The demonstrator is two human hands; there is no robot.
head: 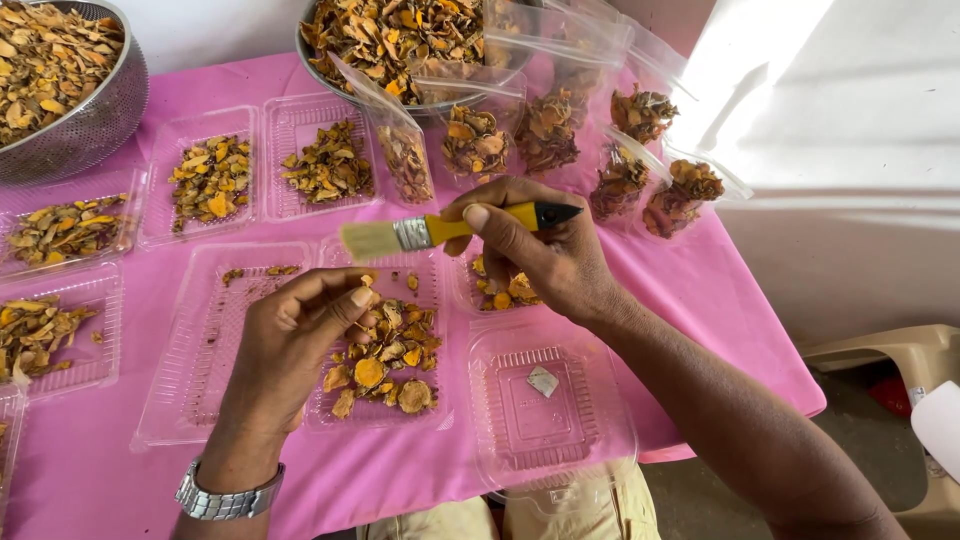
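Head view: my right hand [540,250] pinches a yellow-handled paintbrush [450,228] just above the clear tray [380,415] of dried orange slices [385,355]. My left hand [290,345] curls over that tray, fingertips pressed together; whatever they pinch is hidden.

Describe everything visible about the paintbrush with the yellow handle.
The flat paintbrush with a yellow handle has pale, straw-coloured bristles, a shiny metal ferrule and a black tip at the handle's end. It lies nearly level above the table, bristles pointing to the picture's left. The right hand grips the handle, thumb on top and fingers wrapped round it. It hangs over a clear plastic tray of dried orange-yellow slices; the bristles look clean and touch nothing.
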